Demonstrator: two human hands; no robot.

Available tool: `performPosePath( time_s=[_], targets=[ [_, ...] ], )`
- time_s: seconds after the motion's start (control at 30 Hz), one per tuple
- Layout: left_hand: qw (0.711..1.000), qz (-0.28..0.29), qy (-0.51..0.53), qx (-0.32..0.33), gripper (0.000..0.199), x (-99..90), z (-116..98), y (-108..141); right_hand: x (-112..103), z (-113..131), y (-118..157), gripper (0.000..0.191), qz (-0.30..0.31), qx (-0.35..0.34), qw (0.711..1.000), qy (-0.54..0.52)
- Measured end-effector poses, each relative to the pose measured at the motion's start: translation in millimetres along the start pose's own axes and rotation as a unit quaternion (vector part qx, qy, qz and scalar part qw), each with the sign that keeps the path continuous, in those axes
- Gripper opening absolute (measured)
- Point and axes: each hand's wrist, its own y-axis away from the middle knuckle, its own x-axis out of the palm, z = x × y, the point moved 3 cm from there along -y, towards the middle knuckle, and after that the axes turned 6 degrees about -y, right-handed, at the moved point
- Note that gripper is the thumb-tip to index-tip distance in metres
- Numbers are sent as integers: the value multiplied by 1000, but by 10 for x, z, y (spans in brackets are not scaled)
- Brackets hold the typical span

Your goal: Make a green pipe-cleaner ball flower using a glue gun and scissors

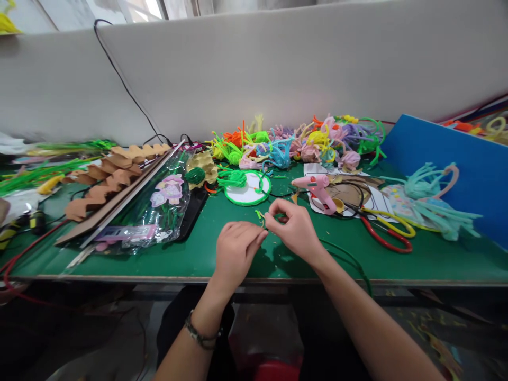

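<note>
My left hand and my right hand meet fingertip to fingertip just above the table. Both are closed in a pinch on a dark green pipe cleaner, whose long tail runs out past my right wrist and over the table's front edge. Their fingers hide most of the pinched part. Right by the fingertips shows a small light green and yellowish piece; whether it is held cannot be made out. Beyond the hands lies a white disc edged in green, with a green pipe-cleaner bundle at its left.
A pink glue gun rests on paper at the right, beside scissors with red and yellow handles. Pipe-cleaner pompoms line the wall. A blue board stands at right. Plastic packaging and brown cardboard lie left.
</note>
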Motion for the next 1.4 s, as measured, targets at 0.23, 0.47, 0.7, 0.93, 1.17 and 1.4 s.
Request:
performPosePath(
  time_s=[0.23, 0.47, 0.7, 0.93, 1.17, 1.4],
  targets=[
    [943, 44, 251, -213, 30, 27, 130, -24, -99, 65, -11, 17, 74, -151, 984, 53],
    [940, 13, 250, -232, 27, -5, 175, -16, -125, 124, -18, 21, 196, -135, 969, 68],
    [944, 55, 251, -209, 30, -44, 152, -41, -139, 145, 21, 26, 356, -38, 922, -145],
    [924, 94, 300, -216, 30, -2, 144, -32, -145, 69, 21, 21, 293, 0, 941, -168],
    [997, 18, 58, -42, 29, -35, 16, -20, -130, 71, -37, 32, 170, 13, 976, -135],
    [986, -93, -120, 76, 20, -73, -47, 28, -53, 5, -45, 12, 17, 39, 993, -112]
  ],
)
